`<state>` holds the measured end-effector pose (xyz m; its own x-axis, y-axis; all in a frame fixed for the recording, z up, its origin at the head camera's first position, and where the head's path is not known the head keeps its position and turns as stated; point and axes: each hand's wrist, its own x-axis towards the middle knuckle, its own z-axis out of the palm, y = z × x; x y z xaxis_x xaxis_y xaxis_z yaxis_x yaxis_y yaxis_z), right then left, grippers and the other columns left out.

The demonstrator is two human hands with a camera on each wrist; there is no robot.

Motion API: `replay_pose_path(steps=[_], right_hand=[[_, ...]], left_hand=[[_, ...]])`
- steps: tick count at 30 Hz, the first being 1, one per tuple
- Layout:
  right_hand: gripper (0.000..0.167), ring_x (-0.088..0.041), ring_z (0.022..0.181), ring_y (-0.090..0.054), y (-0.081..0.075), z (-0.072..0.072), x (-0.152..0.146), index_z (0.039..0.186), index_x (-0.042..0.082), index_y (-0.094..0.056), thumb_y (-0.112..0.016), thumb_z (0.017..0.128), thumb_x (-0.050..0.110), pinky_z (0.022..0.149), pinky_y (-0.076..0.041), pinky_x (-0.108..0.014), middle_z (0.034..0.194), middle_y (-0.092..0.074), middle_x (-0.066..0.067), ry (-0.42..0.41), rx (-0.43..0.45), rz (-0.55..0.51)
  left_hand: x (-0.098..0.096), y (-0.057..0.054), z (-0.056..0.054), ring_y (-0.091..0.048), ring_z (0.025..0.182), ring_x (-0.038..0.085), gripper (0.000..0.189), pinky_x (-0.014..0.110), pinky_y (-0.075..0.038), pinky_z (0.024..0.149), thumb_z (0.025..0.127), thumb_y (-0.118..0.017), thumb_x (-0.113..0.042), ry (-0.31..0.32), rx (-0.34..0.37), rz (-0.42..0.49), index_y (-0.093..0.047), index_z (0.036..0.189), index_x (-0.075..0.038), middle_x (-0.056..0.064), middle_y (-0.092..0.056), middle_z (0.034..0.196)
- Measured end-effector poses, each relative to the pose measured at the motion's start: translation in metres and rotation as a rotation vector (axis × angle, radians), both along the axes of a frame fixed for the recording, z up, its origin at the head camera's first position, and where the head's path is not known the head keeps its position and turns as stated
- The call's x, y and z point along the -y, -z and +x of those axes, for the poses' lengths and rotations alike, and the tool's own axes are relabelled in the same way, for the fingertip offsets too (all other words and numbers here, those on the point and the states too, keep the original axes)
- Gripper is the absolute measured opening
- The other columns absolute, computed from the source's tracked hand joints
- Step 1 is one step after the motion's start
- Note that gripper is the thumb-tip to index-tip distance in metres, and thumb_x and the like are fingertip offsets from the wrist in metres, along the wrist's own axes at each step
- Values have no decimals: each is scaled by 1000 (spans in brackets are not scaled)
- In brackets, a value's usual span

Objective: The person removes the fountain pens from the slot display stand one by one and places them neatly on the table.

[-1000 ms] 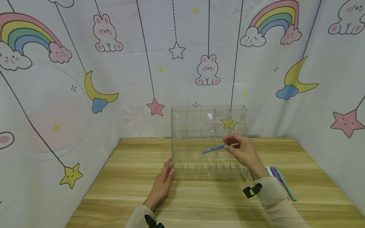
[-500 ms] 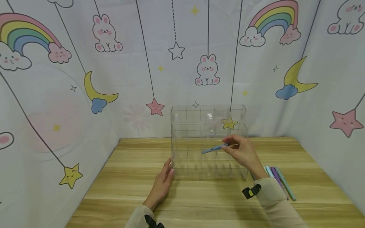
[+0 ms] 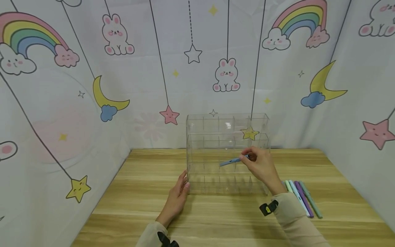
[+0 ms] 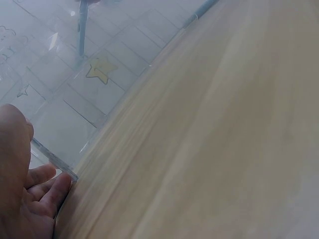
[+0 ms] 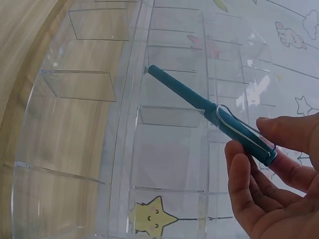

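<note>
A clear tiered acrylic organizer (image 3: pixel 197 151) with rows of compartments stands on the wooden table. My left hand (image 3: pixel 176 200) holds its lower left side, with the panel edge (image 4: pixel 55 159) between thumb and fingers in the left wrist view. Between thumb and fingertips, my right hand (image 3: pixel 259 164) pinches a blue pen (image 3: pixel 229 162) by its capped end. A metal clip runs along the cap in the right wrist view. Nearly level, the pen (image 5: pixel 179 89) slants left in front of the middle rows, its free end overlapping a compartment there.
Several capped pens (image 3: pixel 305 199), in light green, light blue, purple and green, lie side by side on the table (image 3: pixel 336 192) to the right of the organizer. A printed curtain (image 3: pixel 148 75) hangs behind and along both sides.
My right forearm and wrist have shifted slightly left, uncovering more of the pens on the table. The fingers around the blue pen have curled in a little. My left hand stays put.
</note>
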<state>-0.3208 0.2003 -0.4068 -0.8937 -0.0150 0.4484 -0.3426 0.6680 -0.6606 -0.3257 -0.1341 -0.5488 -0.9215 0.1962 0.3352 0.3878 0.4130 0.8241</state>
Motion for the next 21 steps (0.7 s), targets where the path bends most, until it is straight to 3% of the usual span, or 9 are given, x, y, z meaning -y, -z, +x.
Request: replay_pose_path(steps=[4, 8, 14, 18, 21], right_hand=[[20, -35, 94, -80, 1, 1, 0, 112, 0, -76, -76, 101, 17, 85, -66, -51, 110, -80, -23, 2, -16, -16], [18, -37, 100, -80, 3, 1, 0, 114, -1, -76, -76, 101, 12, 89, -66, -50, 110, -80, -23, 6, -31, -47], [20, -35, 101, -79, 3, 3, -1, 116, -1, -75, -77, 100, 9, 86, -66, -29, 109, -81, -20, 17, -53, -83], [23, -36, 105, -78, 3, 6, -3, 120, -1, -73, -76, 100, 9, 85, -58, -10, 113, -79, -21, 17, -67, -111], [25, -37, 108, -77, 3, 8, -4, 123, -1, -72, -76, 101, 11, 85, -52, -3, 117, -78, -21, 25, -75, -148]], left_hand=[[0, 0, 0, -60, 140, 50, 53, 61, -52, 114, 116, -49, -24, 3, 6, 5, -36, 168, -18, 35, -57, 153], [0, 0, 0, -60, 140, 50, 53, 61, -52, 114, 116, -49, -24, 0, 7, 3, -36, 167, -19, 35, -57, 153], [0, 1, 0, -62, 139, 50, 53, 60, -53, 113, 116, -49, -23, -2, 3, 2, -37, 167, -18, 35, -58, 152], [0, 1, -1, -61, 139, 50, 53, 60, -53, 113, 116, -50, -23, 0, 7, 2, -37, 167, -18, 35, -58, 152], [0, 0, -1, -61, 140, 50, 53, 60, -52, 114, 116, -49, -22, 3, 8, 4, -36, 167, -18, 34, -57, 153]])
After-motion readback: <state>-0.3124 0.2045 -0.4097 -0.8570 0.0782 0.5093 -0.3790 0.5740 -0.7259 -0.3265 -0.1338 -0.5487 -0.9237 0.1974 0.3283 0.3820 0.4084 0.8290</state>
